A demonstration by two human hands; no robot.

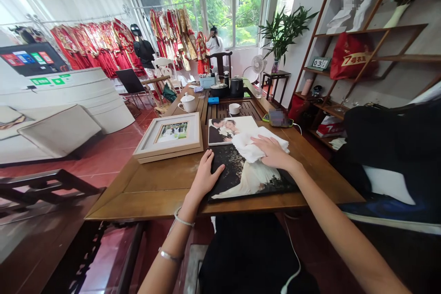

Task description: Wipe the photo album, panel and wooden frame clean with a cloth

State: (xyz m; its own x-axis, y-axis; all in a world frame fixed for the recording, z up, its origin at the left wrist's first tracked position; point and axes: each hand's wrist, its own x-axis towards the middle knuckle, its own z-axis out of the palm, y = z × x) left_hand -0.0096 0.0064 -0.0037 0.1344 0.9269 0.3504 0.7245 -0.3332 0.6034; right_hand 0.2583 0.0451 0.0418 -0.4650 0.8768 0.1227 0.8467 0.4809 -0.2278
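Note:
A dark photo panel (pixel 229 172) with a pale wedding dress printed on it lies flat at the near edge of the wooden table. My left hand (pixel 206 174) rests at the panel's left edge, fingers apart and thumb over its surface. With my right hand (pixel 272 150) I hold a bunched white cloth (pixel 246 144) down on the upper right of the panel. Part of the panel is hidden beneath cloth and forearm. Just behind lies a second photo panel (pixel 218 135) showing a couple, partly covered by the cloth.
Stacked light wooden picture frames (pixel 144 144) lie on the left of the table (pixel 144 188). Further back stand a lidded white cup (pixel 187 101), a small white cup (pixel 234 109) and a slatted tea tray (pixel 251 109). A phone (pixel 280 119) with a cable lies at right.

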